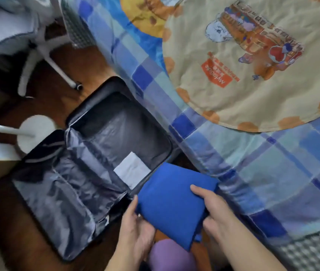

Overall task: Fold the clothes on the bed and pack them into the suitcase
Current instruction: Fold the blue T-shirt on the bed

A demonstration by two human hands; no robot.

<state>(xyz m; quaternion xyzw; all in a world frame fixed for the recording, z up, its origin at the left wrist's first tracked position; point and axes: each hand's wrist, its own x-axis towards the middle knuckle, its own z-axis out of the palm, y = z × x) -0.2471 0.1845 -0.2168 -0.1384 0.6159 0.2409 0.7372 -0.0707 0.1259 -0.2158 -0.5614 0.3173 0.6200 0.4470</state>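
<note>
Both hands, left hand (135,229) and right hand (211,210), grip the folded blue cloth garment (171,200), fingers curled round its edges, near the open grey-lined suitcase (96,153) beside the checked bed (272,163).

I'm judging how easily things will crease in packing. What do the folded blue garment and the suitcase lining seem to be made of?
Folded blue garment: looks like a soft matte knit, perhaps cotton; it shows no sheen and bends limply between the left hand and right hand.
Suitcase lining: seems a thin grey synthetic, probably polyester or nylon; it is glossy with crinkled highlights.
</note>
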